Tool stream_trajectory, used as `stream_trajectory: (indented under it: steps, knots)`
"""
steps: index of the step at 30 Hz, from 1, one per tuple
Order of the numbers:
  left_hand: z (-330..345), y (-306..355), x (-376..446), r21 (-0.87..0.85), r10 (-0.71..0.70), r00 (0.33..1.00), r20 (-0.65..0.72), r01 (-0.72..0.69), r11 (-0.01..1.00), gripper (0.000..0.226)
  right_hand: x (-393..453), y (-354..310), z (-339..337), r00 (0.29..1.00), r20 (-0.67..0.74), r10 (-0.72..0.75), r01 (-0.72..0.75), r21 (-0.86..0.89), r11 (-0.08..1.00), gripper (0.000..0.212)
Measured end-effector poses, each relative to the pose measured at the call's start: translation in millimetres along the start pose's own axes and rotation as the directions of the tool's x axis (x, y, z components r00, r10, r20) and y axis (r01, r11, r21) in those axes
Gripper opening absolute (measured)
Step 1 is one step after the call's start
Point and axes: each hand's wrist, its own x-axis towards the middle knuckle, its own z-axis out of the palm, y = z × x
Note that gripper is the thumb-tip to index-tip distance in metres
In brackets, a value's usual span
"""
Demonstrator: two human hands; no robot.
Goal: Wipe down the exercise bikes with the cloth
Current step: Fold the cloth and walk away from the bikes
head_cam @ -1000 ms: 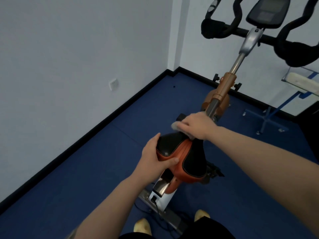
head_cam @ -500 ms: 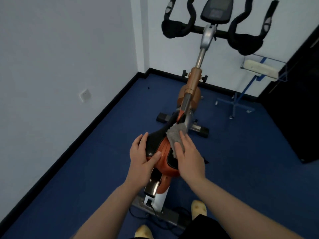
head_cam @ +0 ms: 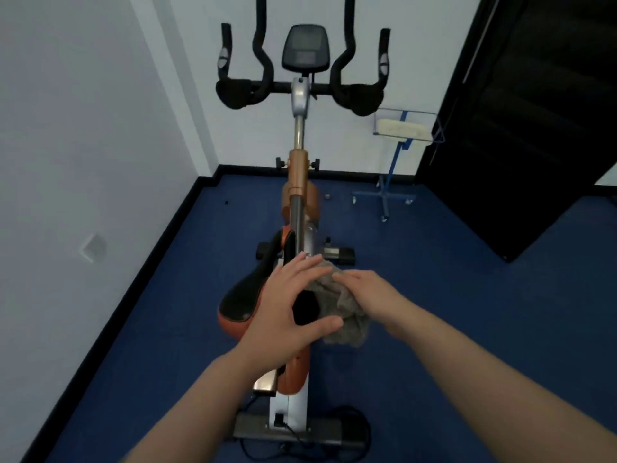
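Note:
An orange and black exercise bike [head_cam: 298, 182] stands in front of me, its black handlebars and console at the top. Its black and orange saddle [head_cam: 238, 297] is right below my hands. My left hand [head_cam: 290, 309] hovers over the saddle with fingers spread and thumb out, holding nothing. A crumpled grey cloth [head_cam: 345, 312] lies over the saddle's right side. My right hand [head_cam: 367, 295] presses flat on the cloth with straight fingers.
White walls meet at a corner behind the bike, with a socket [head_cam: 93, 248] on the left wall. A blue stand with a pale pad [head_cam: 399, 128] is at the back right. A black door [head_cam: 521, 128] fills the right. The floor is blue carpet.
My left hand let go of the saddle's edge and lifted with fingers spread. My right hand and the cloth slid back and right along the saddle. The view swung to centre the bike.

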Motion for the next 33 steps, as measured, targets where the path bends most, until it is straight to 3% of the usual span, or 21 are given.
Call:
stream_trajectory:
  steps: [3, 7, 14, 18, 22, 25, 29, 33]
  knots:
    - [7.5, 19.4, 11.9, 0.034, 0.083, 0.996, -0.025, -0.082, 0.996, 0.059, -12.3, -1.4, -23.6, 0.991, 0.053, 0.123, -0.122, -0.017, 0.992, 0.041]
    - [31.9, 46.6, 17.9, 0.106, 0.162, 0.985, -0.062, -0.155, 0.982, 0.046, -36.5, 5.9, -47.4, 0.99, 0.084, 0.116, -0.115, -0.014, 0.993, 0.039]
    - [102.3, 95.9, 5.6, 0.085, 0.098, 0.989, -0.108, -0.089, 0.992, 0.008, -93.4, 41.1, -101.0, 0.971, 0.208, 0.118, -0.113, -0.034, 0.993, 0.048]
    - [137.2, 123.2, 0.2, -0.039, -0.026, 0.985, -0.171, 0.02, 0.999, 0.012, -123.2, 84.6, -141.2, 0.957, 0.284, -0.065, 0.088, -0.069, 0.994, 0.053]
    - [175.6, 148.2, 2.7, -0.031, -0.036, 0.974, -0.223, 0.03, 0.999, 0.016, -144.9, 122.7, -179.2, 0.939, 0.228, -0.257, 0.306, -0.214, 0.928, 0.067]
    - [205.5, 165.9, 6.9, -0.08, -0.09, 0.97, -0.228, 0.073, 0.994, 0.016, -151.8, 139.9, -204.2, 0.918, 0.131, -0.375, 0.397, -0.323, 0.859, 0.046]
    - [227.8, 173.5, 18.6, -0.111, -0.128, 0.966, -0.226, 0.105, 0.988, 0.014, -153.4, 148.1, -222.6, 0.907, 0.072, -0.416, 0.417, -0.304, 0.857, 0.015]
    - [255.2, 177.7, 69.8, -0.05, -0.139, 0.984, -0.112, 0.134, 0.99, 0.007, -133.2, 158.5, -275.3, 0.884, -0.046, -0.466, 0.376, -0.524, 0.764, 0.012]
